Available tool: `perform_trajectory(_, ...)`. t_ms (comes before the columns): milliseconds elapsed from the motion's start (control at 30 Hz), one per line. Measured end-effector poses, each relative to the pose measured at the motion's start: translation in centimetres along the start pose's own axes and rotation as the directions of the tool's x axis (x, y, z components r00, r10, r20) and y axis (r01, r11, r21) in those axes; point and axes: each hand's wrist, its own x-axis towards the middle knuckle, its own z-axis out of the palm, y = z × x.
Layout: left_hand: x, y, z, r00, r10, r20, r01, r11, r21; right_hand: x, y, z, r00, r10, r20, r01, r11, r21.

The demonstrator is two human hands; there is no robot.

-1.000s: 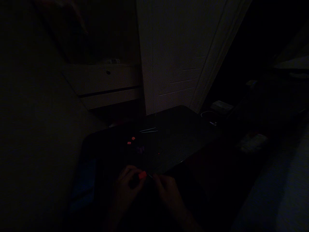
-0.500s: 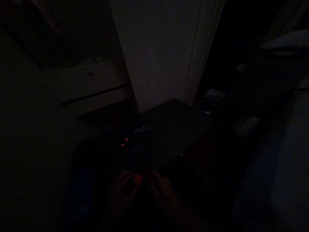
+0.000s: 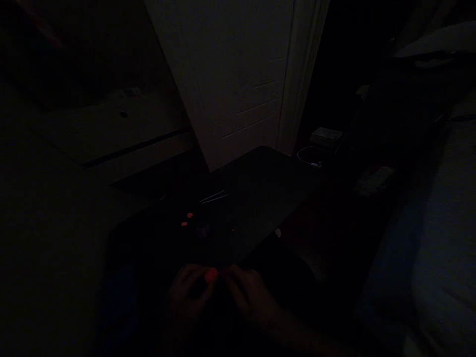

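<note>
The picture is very dark. My left hand (image 3: 188, 290) is closed, thumb and fingertips pinching a small bright orange-red piece (image 3: 211, 275) of unclear kind. Close by on the right, the fingers of my right hand (image 3: 245, 287) are pressed together, almost touching that piece. A faint thin glint shows between the two hands; I cannot make out what it is. On the dark table (image 3: 267, 183) beyond lie two small orange-red pieces (image 3: 187, 220), a dim purplish lump (image 3: 203, 230), a tiny red speck (image 3: 233, 230) and two thin, pale sticks (image 3: 213, 197).
A pale panelled door (image 3: 238, 74) stands behind the table's far edge. At left is a low drawer cabinet (image 3: 148, 144). On the right are a white cable (image 3: 303, 152), a box (image 3: 326, 135) and pale bluish cloth (image 3: 442, 238).
My right hand has come slightly left, nearer the orange-red piece, and the thin glint between the hands shows less. The view has shifted a little, so the surroundings sit further left and mostly higher.
</note>
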Motion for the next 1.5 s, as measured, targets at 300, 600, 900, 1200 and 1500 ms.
perform_trajectory(300,0.0,0.3,0.0,0.999,-0.014,-0.032,0.015,1.000,0.017,-0.6,-0.5,0.2,0.999,-0.012,0.036,0.011,1.000,0.023)
perform_trajectory(600,0.1,-0.1,-0.5,0.996,-0.084,-0.021,0.084,0.996,-0.028,-0.7,-0.8,-0.3,0.994,-0.039,-0.105,0.042,0.999,0.022)
perform_trajectory(900,0.0,-0.6,-0.5,0.999,-0.037,0.026,0.037,0.999,-0.015,0.5,0.0,0.5,0.993,0.026,-0.116,-0.011,0.991,0.130)
perform_trajectory(1200,-0.2,-0.6,0.0,0.996,-0.086,0.031,0.087,0.996,-0.023,0.0,-0.1,1.7,0.994,0.029,-0.107,-0.001,0.969,0.248)
perform_trajectory(1500,-0.3,-0.4,0.3,0.994,-0.111,0.019,0.112,0.993,-0.028,0.3,0.4,1.2,0.997,0.037,-0.068,-0.003,0.895,0.447)
